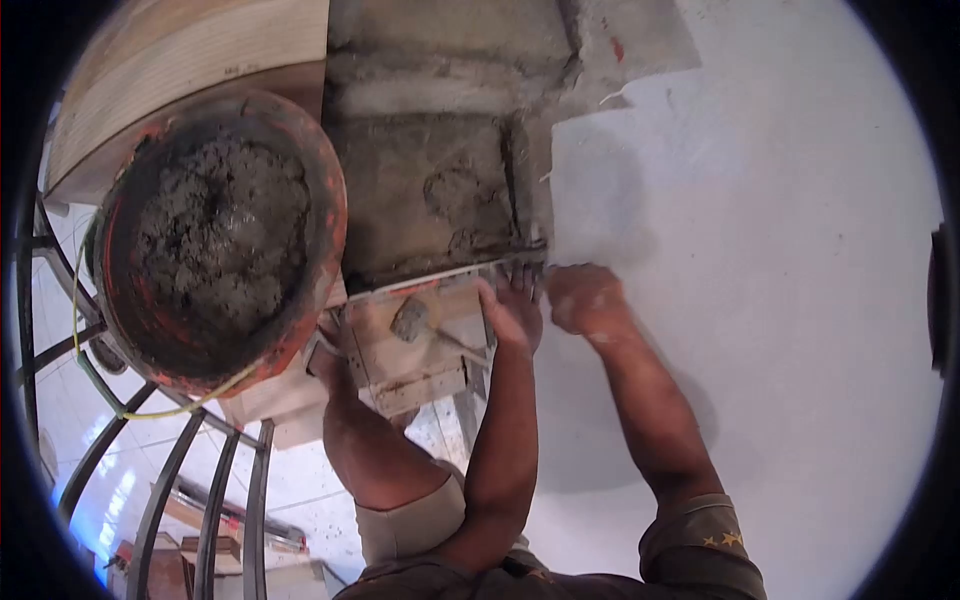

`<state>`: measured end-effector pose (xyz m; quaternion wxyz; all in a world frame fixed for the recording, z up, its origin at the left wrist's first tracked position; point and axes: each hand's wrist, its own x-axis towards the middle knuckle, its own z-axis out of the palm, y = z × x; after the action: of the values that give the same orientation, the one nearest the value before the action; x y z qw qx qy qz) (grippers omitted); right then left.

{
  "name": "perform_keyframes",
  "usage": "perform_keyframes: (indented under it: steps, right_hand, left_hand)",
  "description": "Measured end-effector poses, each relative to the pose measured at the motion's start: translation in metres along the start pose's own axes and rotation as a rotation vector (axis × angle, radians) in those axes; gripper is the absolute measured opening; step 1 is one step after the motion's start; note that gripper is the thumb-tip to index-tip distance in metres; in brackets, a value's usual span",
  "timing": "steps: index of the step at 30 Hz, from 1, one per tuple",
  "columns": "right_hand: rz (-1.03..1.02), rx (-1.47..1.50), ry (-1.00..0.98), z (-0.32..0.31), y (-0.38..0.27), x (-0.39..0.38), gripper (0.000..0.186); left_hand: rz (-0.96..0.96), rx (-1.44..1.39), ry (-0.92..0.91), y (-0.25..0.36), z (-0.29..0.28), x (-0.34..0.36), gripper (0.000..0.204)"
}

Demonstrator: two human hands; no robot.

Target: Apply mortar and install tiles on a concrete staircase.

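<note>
My left hand (517, 308) rests at the right end of the thin pale strip (430, 286) along the front of a rough mortar-covered step (420, 200). Its fingers point away from me, spread and flat, so it is open. Just right of it, my right hand (586, 298) is closed in a fist beside the white wall (760, 300). What that fist holds, if anything, is hidden. Lumps of wet mortar (465, 195) lie on the step. Below the strip, on a lower wood-look step (385, 358), lies a mallet-like tool with a blocky grey head (409, 320).
At left stands a large orange-rimmed basin (335, 200) filled with grey mortar (225, 235). Behind it is a wood-look slab (200, 60). A dark metal railing (210, 490) curves along the lower left, with a yellow-green cord (150, 414) near it. My bare leg (375, 440) is braced on the lower step.
</note>
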<state>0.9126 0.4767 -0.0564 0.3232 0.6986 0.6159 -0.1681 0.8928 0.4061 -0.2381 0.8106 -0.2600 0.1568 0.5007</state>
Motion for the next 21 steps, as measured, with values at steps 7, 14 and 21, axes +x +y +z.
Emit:
perform_keyframes:
  steps: [7,14,21]
  right_hand:
    - [-0.049,-0.005,0.025,-0.007,-0.007,0.003,0.022]
    - [0.032,-0.047,-0.037,-0.006,-0.009,0.003,0.024]
    - [-0.022,-0.054,0.050,0.007,-0.003,-0.002,0.025]
  left_hand:
    - [-0.017,0.006,0.012,-0.001,-0.007,0.001,0.107]
    - [-0.040,0.014,0.070,0.000,-0.010,0.002,0.101]
    - [-0.057,-0.017,0.058,-0.001,-0.006,0.000,0.103]
